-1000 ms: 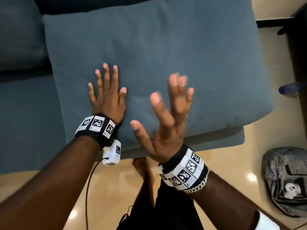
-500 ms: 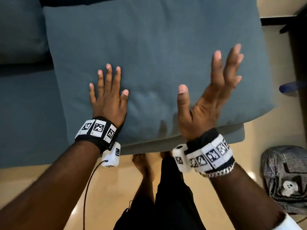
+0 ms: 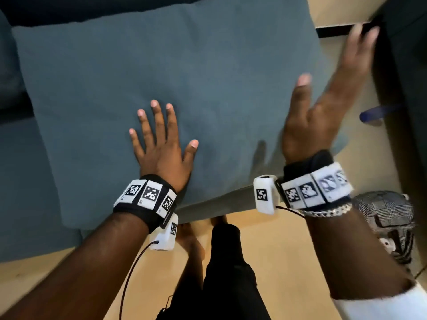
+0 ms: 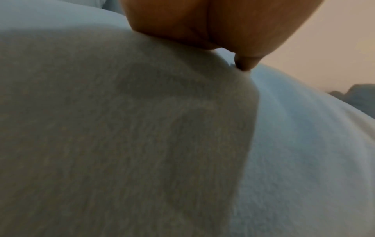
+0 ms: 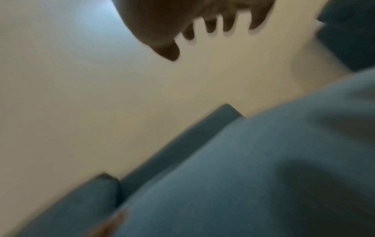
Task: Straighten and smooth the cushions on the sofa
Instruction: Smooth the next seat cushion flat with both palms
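A large blue-grey cushion [image 3: 184,77] lies flat on the sofa seat [image 3: 25,181], its near right corner overhanging the seat edge. My left hand [image 3: 161,139] presses flat on the cushion's near middle, fingers straight and spread. The left wrist view shows the palm [image 4: 192,24] bearing on the fabric [image 4: 142,144]. My right hand [image 3: 328,93] is raised above the cushion's right edge, fingers straight and blurred by motion, holding nothing. In the right wrist view its fingers [image 5: 211,24] hang in the air over the cushion [image 5: 263,176].
A second cushion [image 3: 7,65] sits at the far left. Tan floor [image 3: 288,250] lies in front, with my legs and bare foot [image 3: 191,239]. A checked bag [image 3: 388,218] rests on the floor at right. Dark furniture [image 3: 406,65] and a blue object [image 3: 374,114] stand beyond the cushion's right side.
My right hand has swung up and to the right, from over the cushion's near middle out past its right edge. The left hand stays pressed on the cushion.
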Action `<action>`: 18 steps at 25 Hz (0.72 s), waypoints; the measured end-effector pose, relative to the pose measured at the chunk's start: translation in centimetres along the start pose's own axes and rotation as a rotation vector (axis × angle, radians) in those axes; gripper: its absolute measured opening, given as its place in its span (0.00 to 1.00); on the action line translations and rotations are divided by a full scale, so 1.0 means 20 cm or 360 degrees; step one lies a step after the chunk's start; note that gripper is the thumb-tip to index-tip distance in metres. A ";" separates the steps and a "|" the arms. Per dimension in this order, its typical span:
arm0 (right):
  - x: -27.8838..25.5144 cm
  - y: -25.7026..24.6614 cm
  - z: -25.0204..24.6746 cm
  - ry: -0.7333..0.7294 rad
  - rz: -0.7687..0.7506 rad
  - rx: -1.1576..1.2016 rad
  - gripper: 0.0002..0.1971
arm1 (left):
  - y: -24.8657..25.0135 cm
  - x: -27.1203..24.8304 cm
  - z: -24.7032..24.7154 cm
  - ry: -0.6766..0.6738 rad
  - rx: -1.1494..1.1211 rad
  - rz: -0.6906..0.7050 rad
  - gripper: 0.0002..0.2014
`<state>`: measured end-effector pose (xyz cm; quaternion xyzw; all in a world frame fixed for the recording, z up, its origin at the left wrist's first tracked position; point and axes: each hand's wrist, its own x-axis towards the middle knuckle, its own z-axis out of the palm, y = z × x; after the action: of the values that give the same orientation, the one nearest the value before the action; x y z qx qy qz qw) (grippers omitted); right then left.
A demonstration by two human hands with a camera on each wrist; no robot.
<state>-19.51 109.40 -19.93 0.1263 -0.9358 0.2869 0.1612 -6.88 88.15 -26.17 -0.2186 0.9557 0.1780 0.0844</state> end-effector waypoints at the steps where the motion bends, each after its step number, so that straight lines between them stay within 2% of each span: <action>1: -0.09 0.03 0.10 -0.0391 0.0057 -0.0270 0.36 | 0.04 0.01 0.00 -0.0029 0.0027 0.0056 0.43; 2: -0.18 0.09 0.18 -0.0770 0.0090 -0.0513 0.37 | 0.07 0.02 -0.01 -0.0061 0.0045 0.0120 0.43; 3: -0.20 0.15 0.21 -0.0993 0.0118 -0.0569 0.38 | 0.10 0.05 -0.01 -0.0082 0.0053 0.0194 0.43; 4: -0.15 0.16 0.19 -0.0993 0.0142 -0.0455 0.38 | 0.13 0.10 -0.01 -0.0084 0.0072 0.0248 0.43; 5: -0.09 0.17 0.13 -0.0816 0.0178 -0.0186 0.38 | 0.16 0.12 -0.02 -0.0060 0.0085 0.0260 0.42; 6: -0.02 0.16 0.07 -0.0452 0.0170 0.0070 0.36 | 0.18 0.16 -0.01 -0.0028 0.0103 0.0235 0.41; 7: 0.01 0.14 0.01 -0.0037 0.0186 0.0163 0.35 | 0.20 0.18 -0.02 0.0014 0.0097 0.0215 0.41; 8: 0.01 0.19 -0.01 0.0185 0.0220 0.0089 0.34 | 0.24 0.20 -0.01 0.0011 0.0096 0.0209 0.40; 9: -0.01 0.25 0.01 0.0161 0.0227 -0.0081 0.34 | 0.29 0.22 0.01 -0.0019 0.0084 0.0218 0.40; 11: -0.13 0.33 0.15 -0.0469 0.0406 -0.0394 0.36 | 0.37 0.24 0.02 -0.0068 0.0084 0.0303 0.41; 12: -0.17 0.37 0.20 -0.0696 0.0480 -0.0415 0.38 | 0.39 0.26 0.02 -0.0100 0.0108 0.0363 0.42; 13: -0.15 0.41 0.20 -0.0759 0.0521 -0.0337 0.38 | 0.41 0.28 0.02 -0.0109 0.0142 0.0412 0.42; 14: -0.07 0.43 0.15 -0.0629 0.0493 -0.0148 0.37 | 0.41 0.30 0.03 -0.0084 0.0163 0.0432 0.42; 15: 0.02 0.43 0.08 -0.0359 0.0378 0.0019 0.35 | 0.40 0.31 0.03 -0.0034 0.0165 0.0419 0.41; 16: 0.10 0.42 -0.03 -0.0040 0.0264 0.0154 0.33 | 0.40 0.31 0.04 0.0001 0.0160 0.0405 0.41; 18: 0.17 0.48 -0.16 0.0595 0.0246 0.0212 0.29 | 0.38 0.31 0.06 0.0015 0.0143 0.0402 0.40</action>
<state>-25.06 118.45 -20.78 0.0091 -0.8755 0.3781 0.3008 -15.70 92.67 -26.41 -0.0932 0.9831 0.1431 0.0666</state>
